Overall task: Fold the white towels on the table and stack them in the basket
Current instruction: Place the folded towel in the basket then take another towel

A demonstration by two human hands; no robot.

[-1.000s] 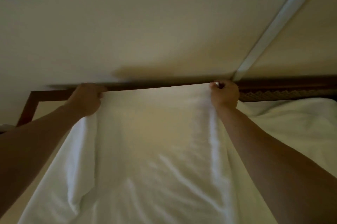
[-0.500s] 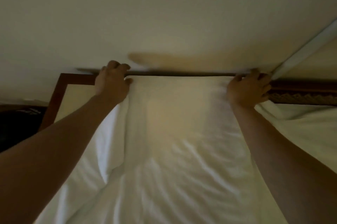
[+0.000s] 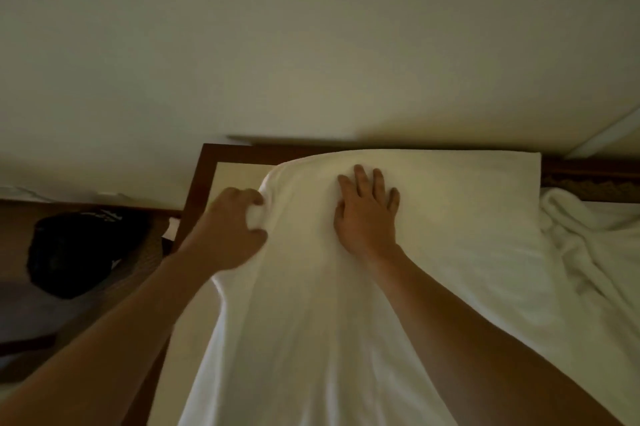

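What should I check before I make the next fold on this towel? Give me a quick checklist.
1. Left hand grips the towel's left edge: ok.
2. Right hand lies flat on the towel, pinning it: ok.
3. Far edge of the towel lies straight along the table's wooden rim: ok on the right, rounded at the left corner, not ok.
4. Towel surface smooth: not ok, long creases run toward you.
5. Other towel, crumpled on the right, clear of this one: cannot tell, they meet at the edge.
6. Basket within reach: cannot tell, not in view.
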